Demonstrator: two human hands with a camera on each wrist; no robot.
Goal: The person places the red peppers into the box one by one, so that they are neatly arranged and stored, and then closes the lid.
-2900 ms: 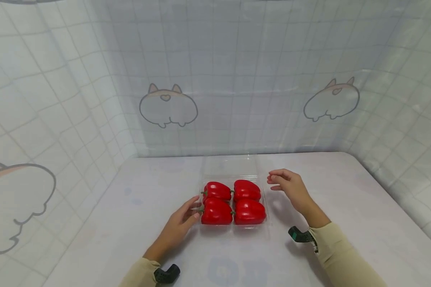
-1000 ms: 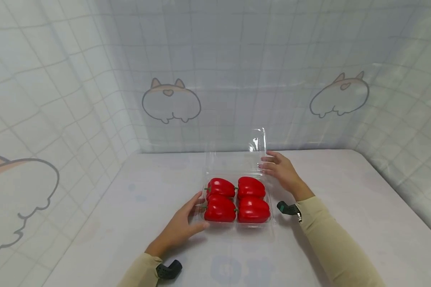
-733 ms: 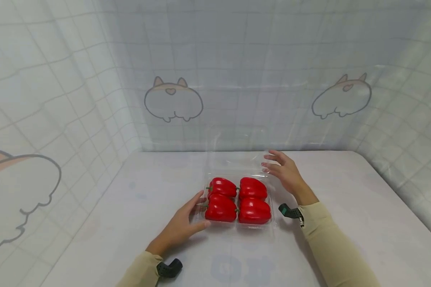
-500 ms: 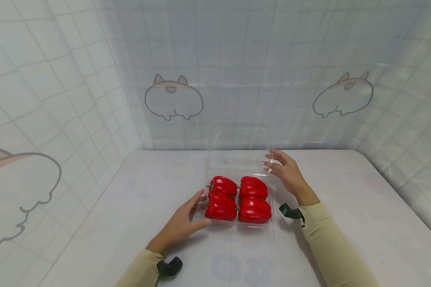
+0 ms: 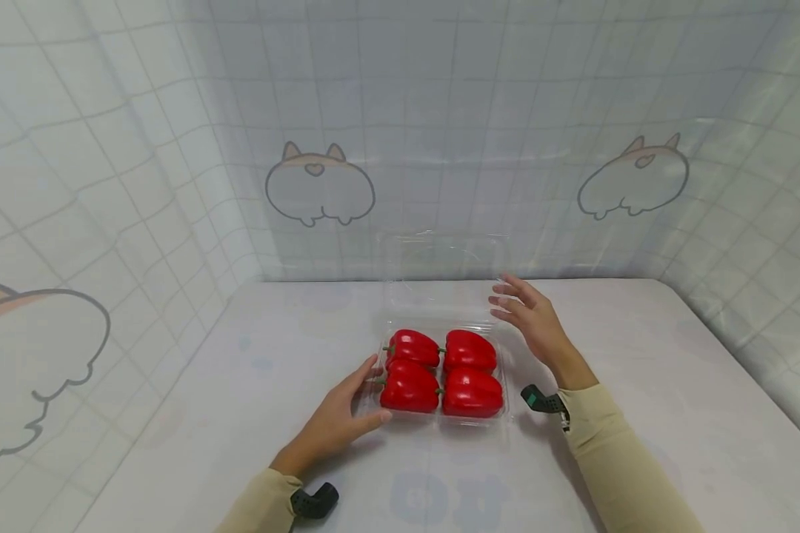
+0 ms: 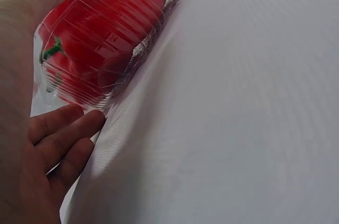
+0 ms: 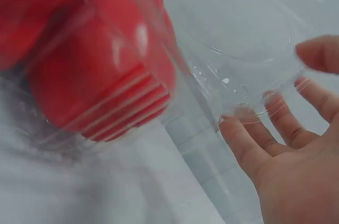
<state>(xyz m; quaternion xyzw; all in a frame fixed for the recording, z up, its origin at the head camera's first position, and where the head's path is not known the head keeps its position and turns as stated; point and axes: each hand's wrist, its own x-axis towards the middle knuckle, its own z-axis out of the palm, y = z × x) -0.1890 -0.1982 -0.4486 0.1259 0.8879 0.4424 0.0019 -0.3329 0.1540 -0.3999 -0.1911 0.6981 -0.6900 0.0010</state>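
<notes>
Several red bell peppers (image 5: 409,386) lie in a clear plastic clamshell box (image 5: 470,421), stems pointing left. Its hinged lid (image 5: 444,296) stands raised at the back, tilted up against the backdrop. My left hand (image 5: 330,422) is at the box's left side, thumb at the front left corner; in the left wrist view, relaxed fingers (image 6: 69,144) lie by the ribbed wall. At the lid's right edge is my right hand (image 5: 536,318), fingers spread. The right wrist view shows fingertips (image 7: 233,126) against the lid's rim, with the thumb (image 7: 320,54) held apart.
A pale cloth covers the table (image 5: 253,385). Hanging sheets with a grid and cartoon animal print (image 5: 320,185) enclose it at the back and both sides. Each wrist wears a dark camera mount (image 5: 315,501).
The lid has risen from lying low behind the box to standing tilted up. My right hand has reached from beside the box to the lid's edge; my left thumb has shifted to the front corner.
</notes>
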